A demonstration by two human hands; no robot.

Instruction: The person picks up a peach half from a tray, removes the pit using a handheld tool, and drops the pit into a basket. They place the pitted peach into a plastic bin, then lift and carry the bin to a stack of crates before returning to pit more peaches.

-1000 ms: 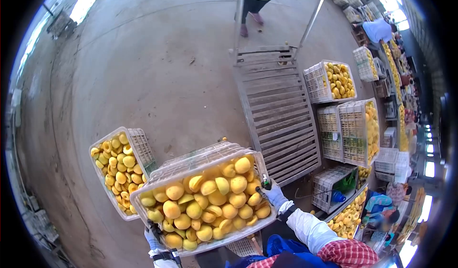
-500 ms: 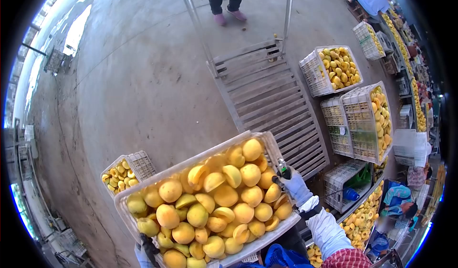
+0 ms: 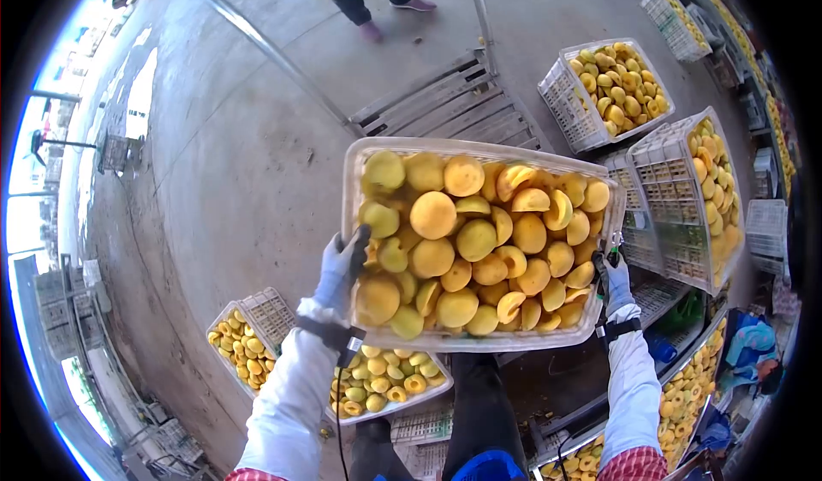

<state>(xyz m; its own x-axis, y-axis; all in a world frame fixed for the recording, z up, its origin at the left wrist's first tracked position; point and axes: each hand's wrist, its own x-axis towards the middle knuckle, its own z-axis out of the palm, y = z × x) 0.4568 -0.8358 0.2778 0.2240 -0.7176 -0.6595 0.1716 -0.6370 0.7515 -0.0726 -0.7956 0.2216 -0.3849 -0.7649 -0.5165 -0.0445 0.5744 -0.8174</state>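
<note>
Over the floor [image 3: 248,207], in front of the wearer's legs [image 3: 484,404], a white plastic crate [image 3: 467,341] is held up, filled with yellow halved and whole-looking fruit [image 3: 477,239].

Grip, left hand [image 3: 336,267]: gloved, clamped on the crate's left end, fingertips at the rim. Grip, right hand [image 3: 614,282]: gloved, closed on the opposite end; its lower fingers are hidden. The crate slants slightly, open top facing the camera.

Progress, as judged: the lift is done, with both ends supported; setting down is not done. The near part of the slatted platform [image 3: 454,100] lies behind the crate in this view; whether the crate is directly above it cannot be told. The metal handle [image 3: 265,48] rises at its far side, another person's legs [image 3: 347,1] beyond.

Floor: one filled crate [image 3: 274,314] at lower left, a second [image 3: 392,408] partly under the held one. To the right of the platform, a further filled crate [image 3: 572,108] and a close pair of crates [image 3: 676,198].
</note>
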